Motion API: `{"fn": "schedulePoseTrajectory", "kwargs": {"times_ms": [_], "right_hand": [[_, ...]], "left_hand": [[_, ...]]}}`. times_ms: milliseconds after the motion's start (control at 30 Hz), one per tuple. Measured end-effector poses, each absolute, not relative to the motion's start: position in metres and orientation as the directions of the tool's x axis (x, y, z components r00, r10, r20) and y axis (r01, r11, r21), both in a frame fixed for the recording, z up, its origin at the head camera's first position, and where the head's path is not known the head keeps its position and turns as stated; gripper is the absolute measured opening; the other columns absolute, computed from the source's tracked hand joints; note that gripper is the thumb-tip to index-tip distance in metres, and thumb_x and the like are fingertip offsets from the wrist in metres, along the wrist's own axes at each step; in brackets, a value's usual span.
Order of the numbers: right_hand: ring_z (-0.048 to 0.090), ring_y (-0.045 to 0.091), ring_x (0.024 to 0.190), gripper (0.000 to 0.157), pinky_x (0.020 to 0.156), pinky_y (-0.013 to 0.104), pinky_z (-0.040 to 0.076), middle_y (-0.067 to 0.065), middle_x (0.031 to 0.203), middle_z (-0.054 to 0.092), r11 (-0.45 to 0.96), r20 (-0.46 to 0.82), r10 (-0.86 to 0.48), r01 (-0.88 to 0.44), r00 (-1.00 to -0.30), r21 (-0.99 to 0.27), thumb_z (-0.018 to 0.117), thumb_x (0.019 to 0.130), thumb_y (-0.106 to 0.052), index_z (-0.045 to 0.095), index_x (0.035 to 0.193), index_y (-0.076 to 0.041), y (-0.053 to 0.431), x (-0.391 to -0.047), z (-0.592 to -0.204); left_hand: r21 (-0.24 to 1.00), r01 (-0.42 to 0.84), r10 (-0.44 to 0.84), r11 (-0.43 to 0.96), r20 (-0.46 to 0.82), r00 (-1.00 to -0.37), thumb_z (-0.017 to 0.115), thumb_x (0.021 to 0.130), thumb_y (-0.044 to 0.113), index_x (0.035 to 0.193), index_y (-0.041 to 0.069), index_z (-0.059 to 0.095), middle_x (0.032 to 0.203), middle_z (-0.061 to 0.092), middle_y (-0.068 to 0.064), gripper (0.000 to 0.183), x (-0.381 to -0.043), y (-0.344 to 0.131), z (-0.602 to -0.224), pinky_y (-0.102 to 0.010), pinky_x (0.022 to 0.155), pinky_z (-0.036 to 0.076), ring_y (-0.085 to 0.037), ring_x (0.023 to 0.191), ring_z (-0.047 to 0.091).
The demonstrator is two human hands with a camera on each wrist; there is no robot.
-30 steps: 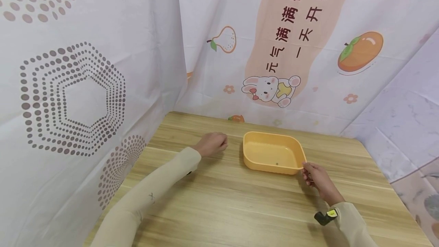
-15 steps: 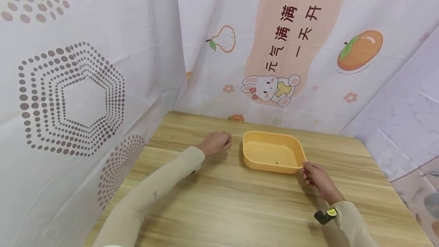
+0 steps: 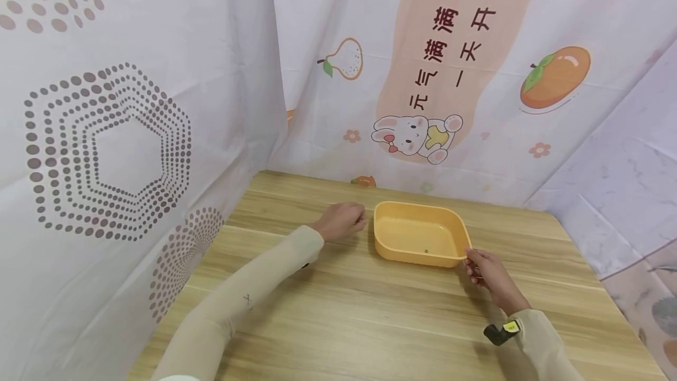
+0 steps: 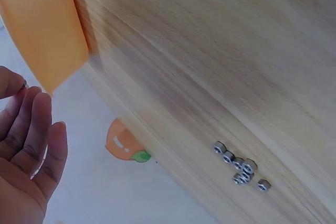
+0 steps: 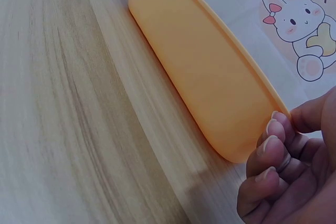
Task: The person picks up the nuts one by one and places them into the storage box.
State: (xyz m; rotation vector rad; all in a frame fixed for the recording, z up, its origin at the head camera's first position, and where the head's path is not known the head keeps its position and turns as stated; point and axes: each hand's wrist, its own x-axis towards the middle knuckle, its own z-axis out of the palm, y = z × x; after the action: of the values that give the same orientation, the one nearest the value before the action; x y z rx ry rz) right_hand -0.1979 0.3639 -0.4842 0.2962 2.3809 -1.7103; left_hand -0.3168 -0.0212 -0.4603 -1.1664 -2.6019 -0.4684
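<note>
A yellow-orange plastic tray (image 3: 407,234) sits on the wooden table, with one small nut (image 3: 426,251) on its floor. My right hand (image 3: 489,275) grips the tray's near right corner, thumb at the rim and fingers curled against the outer wall in the right wrist view. To the left of the tray, my left hand (image 3: 341,220) is close to its side. In the left wrist view, thumb and fingertip pinch a small metal nut (image 4: 24,84), mostly covered by the fingers. Several hex nuts (image 4: 241,166) lie clustered on the tabletop there.
A wood-grain table (image 3: 359,310) reaches back to a printed white curtain (image 3: 328,134). Another white curtain with dotted hexagons (image 3: 132,157) hangs along the left side. A black wrist device with a yellow label (image 3: 502,332) is on the right sleeve.
My left hand has moved steadily rightward toward the tray, nut pinched in its fingers. The right hand and the tray have stayed in place.
</note>
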Motion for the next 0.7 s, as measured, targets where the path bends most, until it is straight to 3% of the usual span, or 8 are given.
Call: {"fn": "schedulePoseTrajectory", "kwargs": {"times_ms": [700], "right_hand": [[0.046,0.013,0.058,0.05,0.053,0.028,0.042,0.0,0.07,0.049,0.309,-0.263,0.054,0.267,-0.963,-0.913,0.041,0.101,-0.043,0.05,0.099,0.006,0.364,-0.198,-0.486]], "left_hand": [[0.164,0.794,0.714,0.585,0.361,-0.6,0.057,0.093,0.019,0.082,0.018,0.059,0.073,0.053,0.011,0.012,-0.308,-0.001,-0.456,-0.015,0.054,0.04,-0.002,0.06,0.046]]}}
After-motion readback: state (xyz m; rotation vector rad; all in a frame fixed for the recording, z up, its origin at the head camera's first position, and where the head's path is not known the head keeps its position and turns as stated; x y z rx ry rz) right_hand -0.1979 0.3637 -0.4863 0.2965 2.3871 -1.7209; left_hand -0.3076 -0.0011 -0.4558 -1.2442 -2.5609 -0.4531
